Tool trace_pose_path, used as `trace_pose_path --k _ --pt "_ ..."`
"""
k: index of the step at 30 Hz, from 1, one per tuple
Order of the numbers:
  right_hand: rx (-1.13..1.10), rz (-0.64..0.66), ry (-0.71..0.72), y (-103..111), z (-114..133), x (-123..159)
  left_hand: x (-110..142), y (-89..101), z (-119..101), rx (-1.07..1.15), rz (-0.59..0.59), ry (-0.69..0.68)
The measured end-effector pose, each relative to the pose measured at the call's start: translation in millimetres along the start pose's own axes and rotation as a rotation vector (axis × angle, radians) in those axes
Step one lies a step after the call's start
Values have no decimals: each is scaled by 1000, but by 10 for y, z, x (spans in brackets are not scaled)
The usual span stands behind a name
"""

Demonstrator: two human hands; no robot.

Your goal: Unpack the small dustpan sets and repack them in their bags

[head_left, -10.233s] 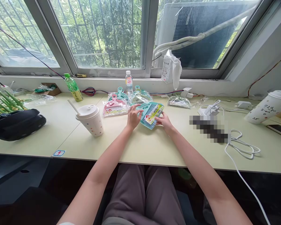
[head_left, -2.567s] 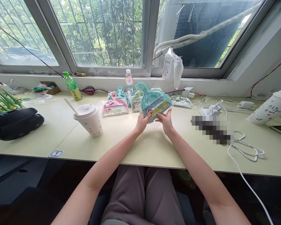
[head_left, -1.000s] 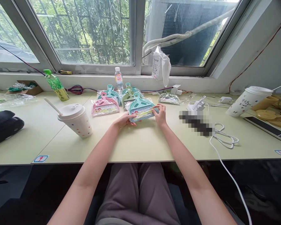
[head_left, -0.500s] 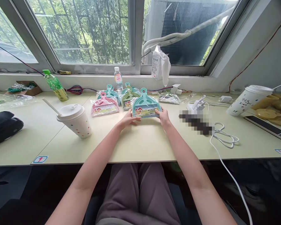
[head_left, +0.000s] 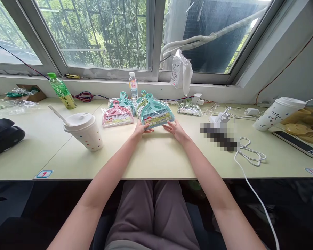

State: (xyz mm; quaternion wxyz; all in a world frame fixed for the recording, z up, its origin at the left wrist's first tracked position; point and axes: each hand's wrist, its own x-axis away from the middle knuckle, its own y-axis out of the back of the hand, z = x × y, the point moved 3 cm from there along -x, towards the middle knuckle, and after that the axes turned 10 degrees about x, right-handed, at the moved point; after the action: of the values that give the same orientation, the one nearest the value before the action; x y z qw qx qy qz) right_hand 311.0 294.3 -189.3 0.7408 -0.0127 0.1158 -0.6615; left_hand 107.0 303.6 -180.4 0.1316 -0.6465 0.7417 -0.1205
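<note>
A teal dustpan-and-brush set (head_left: 156,111) in clear wrapping is tilted above the table, its right side raised. My left hand (head_left: 141,130) grips its lower left corner. At its lower right edge is my right hand (head_left: 177,131), fingers stretched out and apart; the fingertips lie at the edge, and whether they touch is hard to tell. A wrapped pink dustpan set (head_left: 117,116) lies to the left, with another teal set (head_left: 123,100) behind it. Partly hidden behind the held one is a green set (head_left: 143,100).
White cups with straws stand left (head_left: 85,133) and right (head_left: 278,113). A green-capped bottle (head_left: 62,91) and a clear bottle (head_left: 133,86) are by the window. Another wrapped green set (head_left: 189,109), a white cable (head_left: 250,156) and a phone (head_left: 297,143) lie rightward.
The teal dustpan set has shifted left and tipped, its right side now higher. My right hand's fingers have loosened from its right side and straightened.
</note>
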Motion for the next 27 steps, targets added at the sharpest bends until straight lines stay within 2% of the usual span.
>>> trace_pose_path --k 3,5,9,13,17,19,21,22,24,27 --pt "111 34 -60 -102 23 60 -3 -12 -6 21 41 16" --pt "162 4 -28 -181 66 107 -7 -18 -8 18 73 41" --pt "167 -176 18 -247 96 147 -11 -14 -16 -31 96 51" --pt "106 -313 -1 -125 72 68 -6 -70 38 -61 149 92" --pt "55 -447 -6 188 132 -97 -36 -155 126 6 216 117" --pt "89 -593 -43 431 182 -196 -62 -159 154 10 202 117" --pt "227 -794 -111 713 238 -287 -76 -146 160 -21 175 125" --pt "264 -841 -130 841 263 -342 -74 -141 156 -43 170 133" --pt "326 -883 -155 1068 303 -452 -48 -144 130 -96 209 137" --pt "446 -841 -165 1307 343 -607 11 -163 81 -177 321 125"
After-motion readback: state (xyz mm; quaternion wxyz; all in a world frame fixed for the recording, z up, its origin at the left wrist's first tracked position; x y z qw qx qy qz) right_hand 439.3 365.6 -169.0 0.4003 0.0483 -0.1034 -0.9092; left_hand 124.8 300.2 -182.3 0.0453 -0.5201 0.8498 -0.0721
